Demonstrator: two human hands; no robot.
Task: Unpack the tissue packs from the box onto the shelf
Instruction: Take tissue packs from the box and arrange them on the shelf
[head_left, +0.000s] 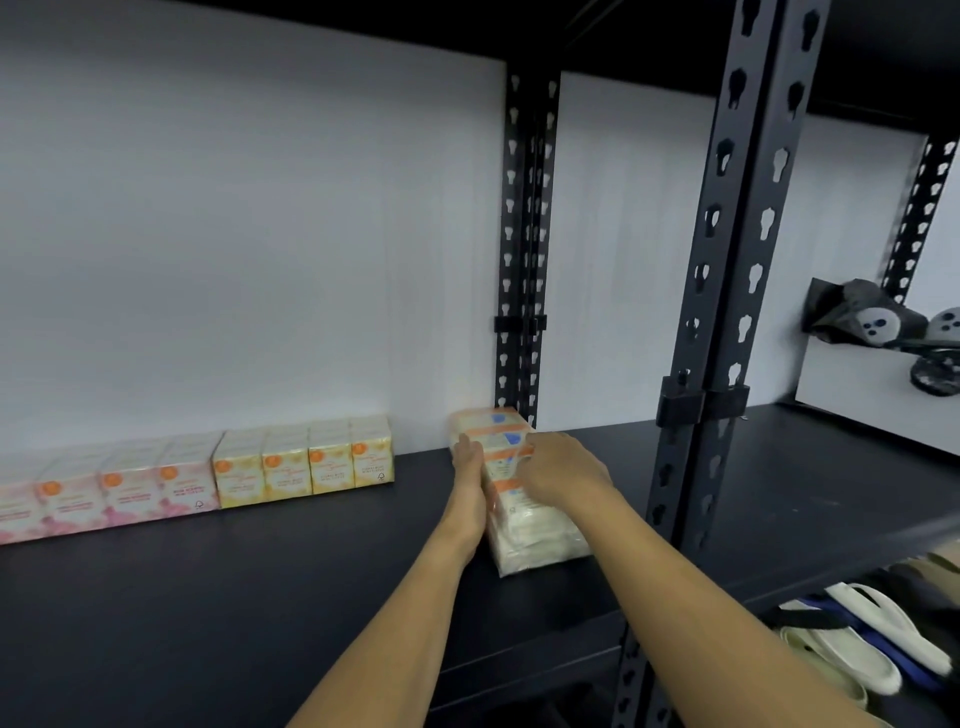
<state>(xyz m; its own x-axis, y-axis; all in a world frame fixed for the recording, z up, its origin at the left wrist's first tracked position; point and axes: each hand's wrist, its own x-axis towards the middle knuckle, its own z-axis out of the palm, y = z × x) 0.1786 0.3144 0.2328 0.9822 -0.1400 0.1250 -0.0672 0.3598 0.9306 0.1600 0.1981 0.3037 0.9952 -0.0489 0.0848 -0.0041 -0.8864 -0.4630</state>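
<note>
- Pink and yellow tissue packs (208, 475) line the shelf (260, 597) well left of the rear upright post (524, 234).
- Left hand (470, 475) lies flat, fingers straight, against the wrapped tissue bundle (519, 525) just before that post.
- Bundle looks light, soft, slippery in film; best squeezed by both sides.
- Right hand (563, 467) curls over its top.

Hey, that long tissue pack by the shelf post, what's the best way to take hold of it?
Grip the long tissue pack across its narrow width, on the two long side faces, reaching in from the shelf's open front. It lies lengthwise toward the wall, so one hand fits each flank, as the left hand and right hand do now.
</note>
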